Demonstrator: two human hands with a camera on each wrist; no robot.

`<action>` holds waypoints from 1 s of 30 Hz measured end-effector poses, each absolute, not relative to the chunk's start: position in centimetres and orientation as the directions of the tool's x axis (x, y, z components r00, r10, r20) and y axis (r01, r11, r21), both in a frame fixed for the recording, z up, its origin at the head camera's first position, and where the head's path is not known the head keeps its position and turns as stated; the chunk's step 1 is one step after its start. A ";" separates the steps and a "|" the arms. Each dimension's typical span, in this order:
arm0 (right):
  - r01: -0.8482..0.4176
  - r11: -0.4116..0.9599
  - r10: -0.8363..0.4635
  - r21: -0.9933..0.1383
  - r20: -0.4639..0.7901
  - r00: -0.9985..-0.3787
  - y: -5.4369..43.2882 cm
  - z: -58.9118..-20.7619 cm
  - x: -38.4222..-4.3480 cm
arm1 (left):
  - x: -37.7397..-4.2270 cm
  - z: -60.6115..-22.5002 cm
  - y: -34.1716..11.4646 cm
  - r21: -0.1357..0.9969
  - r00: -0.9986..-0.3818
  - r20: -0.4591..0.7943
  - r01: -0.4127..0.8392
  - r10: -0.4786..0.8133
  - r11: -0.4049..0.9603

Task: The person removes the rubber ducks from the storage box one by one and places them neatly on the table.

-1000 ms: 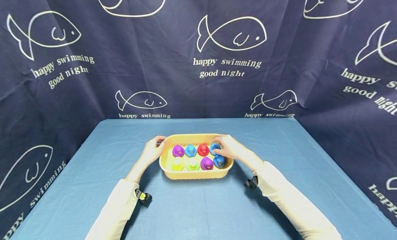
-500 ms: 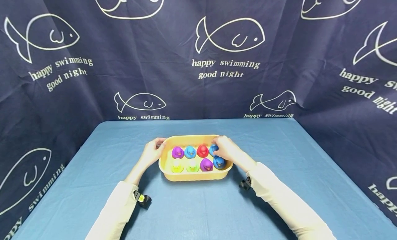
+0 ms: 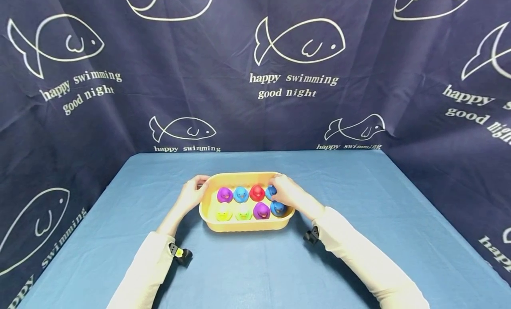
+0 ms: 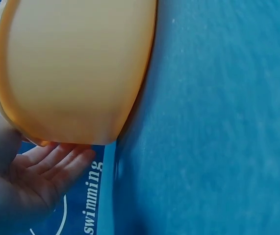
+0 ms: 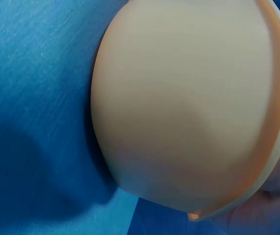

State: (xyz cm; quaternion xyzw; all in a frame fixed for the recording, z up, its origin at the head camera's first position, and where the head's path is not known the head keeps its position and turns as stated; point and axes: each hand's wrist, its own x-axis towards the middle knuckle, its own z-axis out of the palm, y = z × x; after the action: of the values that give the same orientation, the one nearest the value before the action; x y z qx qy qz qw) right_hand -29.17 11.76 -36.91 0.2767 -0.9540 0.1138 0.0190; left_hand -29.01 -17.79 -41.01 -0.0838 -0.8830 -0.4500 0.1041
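A yellow oval plastic tray (image 3: 245, 226) stands on the blue cloth and holds several rubber ducks in two rows. In the head view my left hand (image 3: 190, 196) grips its left end; the left wrist view shows the thumb by the rim and fingers behind the wall. My right hand (image 3: 290, 191) reaches over the right end, thumb and fingers about a dark blue duck (image 3: 270, 191) in the back row, which they partly hide. Beside that duck sits a red duck (image 3: 257, 193). Another dark blue duck (image 3: 278, 209) is just in front, under the hand.
Further left in the back row are a light blue duck (image 3: 241, 194) and a purple duck (image 3: 225, 194). The front row has a yellow duck (image 3: 224, 214), a light green duck (image 3: 244, 213) and a second purple duck (image 3: 261, 211). A navy fish-print curtain (image 3: 235, 91) surrounds the table.
The tray, with its ducks, has shifted slightly left along with both hands. My right forearm has come a little further left, and the right hand stays about the dark blue duck.
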 end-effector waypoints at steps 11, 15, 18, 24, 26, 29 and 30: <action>-0.518 0.833 -0.518 -0.192 0.058 -0.854 11.6 -36.6 -29.4 | -29.4 -41.3 -17.7 0.821 -0.979 0.197 0.197 0.058 0.535; -0.524 0.825 -0.521 -0.209 0.074 -0.850 11.6 -36.6 -29.3 | -29.3 -41.4 -17.7 0.825 -0.980 0.193 0.192 0.054 0.532; -0.522 0.823 -0.519 -0.223 0.077 -0.852 11.7 -36.7 -29.3 | -29.3 -41.4 -17.7 0.829 -0.982 0.182 0.182 0.053 0.529; -0.549 0.797 -0.535 -0.251 0.130 -0.835 12.0 -36.9 -29.3 | -29.4 -41.5 -17.7 0.845 -0.986 0.160 0.159 0.043 0.510; -0.572 0.779 -0.546 -0.256 0.172 -0.820 12.2 -37.0 -29.4 | -29.5 -41.5 -17.7 0.850 -0.987 0.157 0.156 0.041 0.503; -0.607 0.749 -0.560 -0.266 0.236 -0.795 12.4 -37.1 -29.3 | -29.3 -41.6 -17.9 0.853 -0.986 0.157 0.160 0.049 0.496; -0.618 0.739 -0.566 -0.267 0.253 -0.785 12.5 -37.2 -29.2 | -29.2 -41.6 -18.0 0.854 -0.986 0.157 0.162 0.050 0.495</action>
State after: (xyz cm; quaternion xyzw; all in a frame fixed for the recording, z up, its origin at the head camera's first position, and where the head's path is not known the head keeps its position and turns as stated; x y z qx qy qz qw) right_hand -29.23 12.48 -37.23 0.3186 -0.9292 0.1703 0.0776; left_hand -29.24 -18.00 -41.61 -0.0613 -0.8628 -0.4986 0.0558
